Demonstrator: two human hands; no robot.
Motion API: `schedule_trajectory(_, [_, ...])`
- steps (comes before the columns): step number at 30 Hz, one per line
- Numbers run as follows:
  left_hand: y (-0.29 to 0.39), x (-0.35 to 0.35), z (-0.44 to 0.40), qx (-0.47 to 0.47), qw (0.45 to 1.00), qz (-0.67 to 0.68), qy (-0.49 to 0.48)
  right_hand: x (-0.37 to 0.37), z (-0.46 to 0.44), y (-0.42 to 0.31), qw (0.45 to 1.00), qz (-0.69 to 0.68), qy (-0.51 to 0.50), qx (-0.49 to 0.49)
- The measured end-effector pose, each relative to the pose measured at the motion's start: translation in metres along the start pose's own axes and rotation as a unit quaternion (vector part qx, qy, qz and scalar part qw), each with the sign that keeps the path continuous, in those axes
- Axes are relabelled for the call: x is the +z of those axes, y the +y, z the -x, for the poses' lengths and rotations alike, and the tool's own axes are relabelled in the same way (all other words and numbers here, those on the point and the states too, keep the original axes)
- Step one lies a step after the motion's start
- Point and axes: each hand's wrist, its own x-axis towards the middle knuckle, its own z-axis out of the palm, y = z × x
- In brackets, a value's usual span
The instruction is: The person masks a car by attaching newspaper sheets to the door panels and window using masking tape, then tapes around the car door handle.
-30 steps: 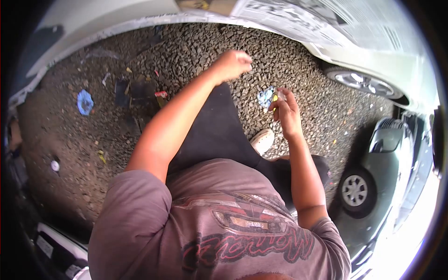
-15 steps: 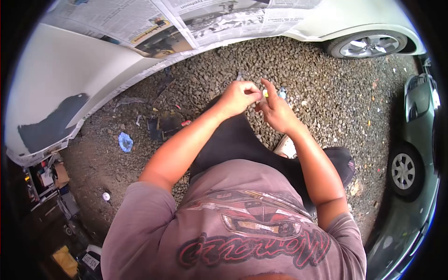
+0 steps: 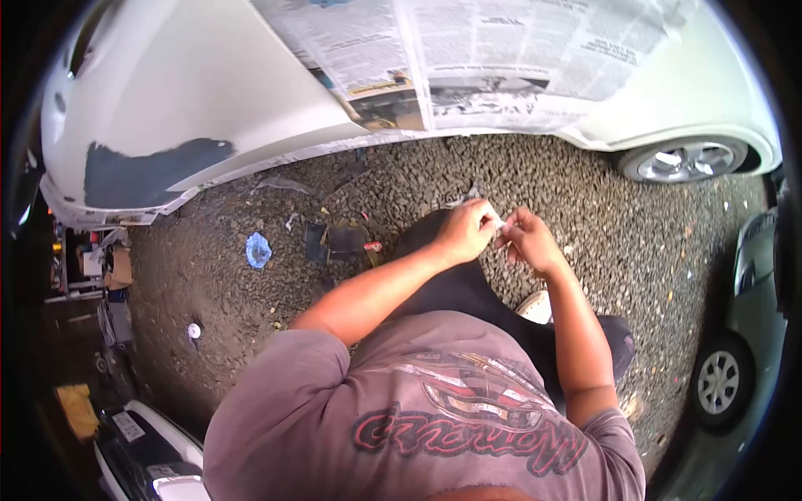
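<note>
My left hand (image 3: 469, 230) and my right hand (image 3: 531, 240) meet above the gravel, over my bent dark-trousered leg. A small whitish piece (image 3: 499, 224) shows between their fingertips; it is too small to name. Fingers and thumb of my left hand are pinched together at one side of it. On its other side, the fingers of my right hand are curled in a pinch. Just beyond my hands, a crumpled greyish scrap (image 3: 474, 194) lies on the stones.
A white car body (image 3: 200, 75) with a dark grey patch and newspaper (image 3: 501, 58) spans the front. Its wheel (image 3: 683, 160) is at front right. A green car (image 3: 756, 267) stands right. Blue crumpled plastic (image 3: 258, 250) and dark flat pieces (image 3: 344, 242) lie left.
My hands have come together at their fingertips. The yellow-green thing seen earlier at my right hand no longer shows. The view has shifted, with more of the newspaper-covered car in sight.
</note>
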Motion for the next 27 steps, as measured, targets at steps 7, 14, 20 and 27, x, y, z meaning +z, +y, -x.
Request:
schedule_trajectory(7, [0.012, -0.031, 0.0, 0.055, 0.986, -0.03, 0.152, -0.024, -0.023, 0.022, 0.98, -0.178, 0.083, 0.044])
schedule_trajectory(14, [0.023, -0.151, 0.022, 0.055, 0.974, -0.105, 0.194, -0.04, -0.018, 0.016, 0.976, -0.197, 0.097, -0.014])
schedule_trajectory(20, [0.038, -0.167, -0.008, 0.131, 0.915, -0.213, 0.317, -0.024, -0.018, 0.052, 0.986, -0.131, 0.088, 0.053])
schedule_trajectory(27, [0.039, -0.169, -0.049, 0.197, 0.893, -0.253, 0.316, -0.034, -0.012, 0.049, 0.98, -0.146, 0.13, 0.032])
